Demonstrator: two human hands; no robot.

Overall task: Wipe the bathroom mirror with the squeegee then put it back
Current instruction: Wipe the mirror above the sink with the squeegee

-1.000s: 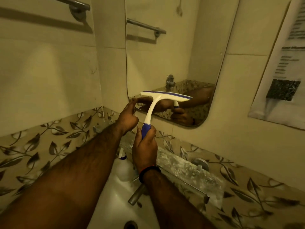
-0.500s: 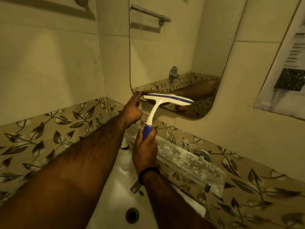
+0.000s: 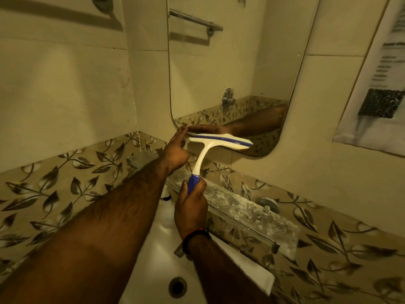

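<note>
White squeegee [image 3: 219,143] in right hand [image 3: 191,212]

Dim, warm yellow-brown cast over the whole frame; the light seems to come from above — the towel bar [image 3: 103,5] throws a hard, dark shadow down the wall [image 3: 65,84]; no glare on the mirror [image 3: 230,69]; wide-angle bowing at the edges; the printed sheet [image 3: 381,80] at right is blurred, its text unreadable; foreground forearms soft, underexposed.

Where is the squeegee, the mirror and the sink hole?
squeegee [image 3: 202,160], head view, on its white neck.
mirror [image 3: 219,69], head view, on the bare glass.
sink hole [image 3: 177,286], head view, on the dark drain opening.
</note>
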